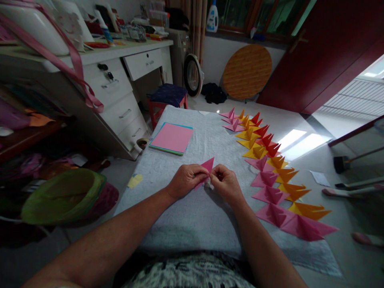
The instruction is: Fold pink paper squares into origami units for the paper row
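Observation:
Above the middle of the cloth-covered table, my left hand (186, 180) and my right hand (225, 182) pinch a pink folded paper crane (208, 164) between them. One pointed flap of it sticks up over my fingertips; the part between the fingers is mostly hidden. Fingers of both hands are closed, thumbs against forefingers. Beyond my left hand lies a stack of square origami paper (172, 138), pink on top with blue and green edges showing. To the right of my right hand stand rows of finished paper cranes (265, 180) in pink, yellow and red.
A pale cloth (168, 236) covers the table, with a yellow patch (135, 181) at its left edge. On the floor at left stands a bin with a green liner (63, 196). A stool (168, 96) sits past the far left corner, beside a white desk (111, 88).

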Demonstrator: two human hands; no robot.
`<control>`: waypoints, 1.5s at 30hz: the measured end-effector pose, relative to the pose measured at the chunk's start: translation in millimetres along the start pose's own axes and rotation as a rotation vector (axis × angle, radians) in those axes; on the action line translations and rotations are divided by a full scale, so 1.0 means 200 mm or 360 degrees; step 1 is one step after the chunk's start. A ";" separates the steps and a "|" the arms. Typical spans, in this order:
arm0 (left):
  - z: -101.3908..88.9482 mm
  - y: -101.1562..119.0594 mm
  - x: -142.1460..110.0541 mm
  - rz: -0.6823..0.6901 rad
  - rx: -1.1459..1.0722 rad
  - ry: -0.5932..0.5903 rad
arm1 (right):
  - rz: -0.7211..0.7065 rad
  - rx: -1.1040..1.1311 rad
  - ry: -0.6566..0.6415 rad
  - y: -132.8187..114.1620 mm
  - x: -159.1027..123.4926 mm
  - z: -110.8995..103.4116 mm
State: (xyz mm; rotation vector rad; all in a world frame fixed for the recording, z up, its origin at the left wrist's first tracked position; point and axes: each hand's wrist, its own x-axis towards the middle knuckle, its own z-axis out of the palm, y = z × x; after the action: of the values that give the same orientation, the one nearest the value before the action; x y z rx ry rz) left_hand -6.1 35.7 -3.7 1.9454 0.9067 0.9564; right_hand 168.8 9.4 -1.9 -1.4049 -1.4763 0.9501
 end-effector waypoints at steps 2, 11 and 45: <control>0.00 0.00 0.00 -0.0003 0.0004 0.0006 | 0.0012 0.0009 -0.0015 0.00 0.00 0.00; 0.00 -0.01 0.00 0.0024 -0.0006 -0.0045 | 0.0132 0.0135 -0.0080 -0.02 0.00 0.00; 0.03 -0.03 0.02 -0.0558 -0.0896 0.0053 | -0.0792 -0.0291 0.0194 0.01 -0.02 0.02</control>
State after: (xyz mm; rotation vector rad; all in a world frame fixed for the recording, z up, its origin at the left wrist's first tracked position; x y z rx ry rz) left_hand -1.0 39.8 -9.8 1.2531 0.8467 0.9132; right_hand 165.6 6.2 -6.0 -1.1136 -1.7391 0.4207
